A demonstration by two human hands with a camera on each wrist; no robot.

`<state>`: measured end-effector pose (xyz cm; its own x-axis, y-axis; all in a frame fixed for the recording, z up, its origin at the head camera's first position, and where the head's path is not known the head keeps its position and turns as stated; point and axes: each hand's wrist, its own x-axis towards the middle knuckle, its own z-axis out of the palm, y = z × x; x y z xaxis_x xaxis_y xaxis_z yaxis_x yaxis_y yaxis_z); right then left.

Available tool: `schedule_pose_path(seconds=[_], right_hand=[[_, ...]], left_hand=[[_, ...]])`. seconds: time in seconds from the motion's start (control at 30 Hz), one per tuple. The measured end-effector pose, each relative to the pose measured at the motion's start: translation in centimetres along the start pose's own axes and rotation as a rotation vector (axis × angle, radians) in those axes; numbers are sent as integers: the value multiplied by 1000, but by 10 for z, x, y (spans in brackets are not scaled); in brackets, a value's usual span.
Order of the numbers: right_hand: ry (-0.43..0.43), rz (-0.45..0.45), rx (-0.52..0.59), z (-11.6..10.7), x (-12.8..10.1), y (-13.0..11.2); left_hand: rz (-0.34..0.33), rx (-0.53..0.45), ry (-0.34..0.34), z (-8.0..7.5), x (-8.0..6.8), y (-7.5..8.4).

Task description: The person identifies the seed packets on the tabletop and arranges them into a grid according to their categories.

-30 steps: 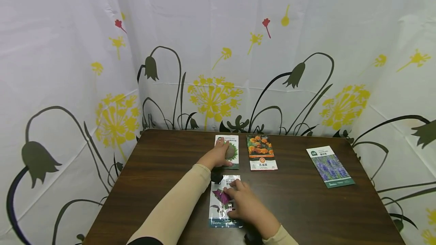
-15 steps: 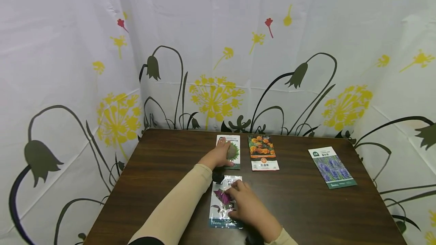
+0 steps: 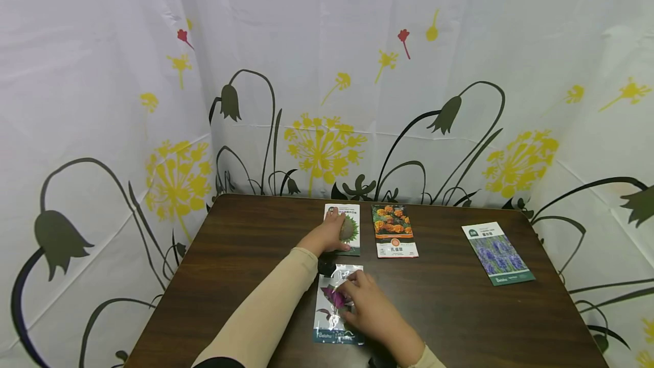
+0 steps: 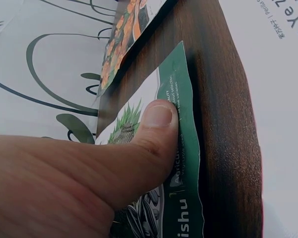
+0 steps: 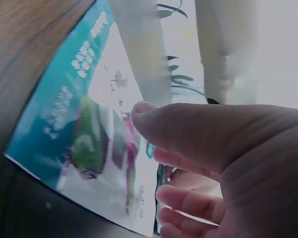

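In the head view my left hand [image 3: 327, 233] lies spread over a white-and-green seed packet [image 3: 351, 230] with a spiky green flower head. The left wrist view shows that hand's thumb laid flat across the packet's green lower band [image 4: 187, 134]. Nearer the body, a glossy seed packet [image 3: 327, 314] with purple leaves and a teal band is on the table. My right hand [image 3: 375, 308] is over its right side with bent fingers, the thumb apart from them. In the right wrist view the thumb overlaps this packet's face [image 5: 102, 134], and the fingertips show at its edge.
An orange-flower seed packet [image 3: 394, 230] lies just right of the left hand's packet. Farther right is a purple-flower seed packet [image 3: 498, 253], set at a slant. They lie on a dark brown wooden table [image 3: 434, 311]. A white flower-print curtain [image 3: 327, 44] hangs behind its back edge.
The right thumb has shifted slightly inward toward the fingers over the purple-leaf packet, and the glare on that packet has changed. The left hand and the other packets stay in place.
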<state>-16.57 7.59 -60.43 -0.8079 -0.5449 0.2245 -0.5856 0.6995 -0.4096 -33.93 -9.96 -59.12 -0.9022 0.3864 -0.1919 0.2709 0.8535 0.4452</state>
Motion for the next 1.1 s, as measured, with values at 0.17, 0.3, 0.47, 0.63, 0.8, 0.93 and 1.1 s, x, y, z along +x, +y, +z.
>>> schedule_pose_path(seconds=[0.17,0.3,0.47,0.63,0.8,0.93,1.1], right_hand=[[-4,29,11,-9,1,-1],[-10,62,22,-18,0,3],[12,90,35,-27,-4,9],[18,151,53,-33,-8,20],[69,196,69,-37,-12,32],[108,206,50,-40,-15,40],[171,186,15,-46,-18,46]], left_hand=[[-10,1,-10,0,-1,0],[-7,-1,-15,-1,-2,0],[-6,-14,-21,-1,-2,0],[-9,-13,-18,0,-2,0],[-4,-7,-18,0,-2,-1],[-6,-8,-21,0,-2,-1],[-7,-19,-21,0,-2,-1]])
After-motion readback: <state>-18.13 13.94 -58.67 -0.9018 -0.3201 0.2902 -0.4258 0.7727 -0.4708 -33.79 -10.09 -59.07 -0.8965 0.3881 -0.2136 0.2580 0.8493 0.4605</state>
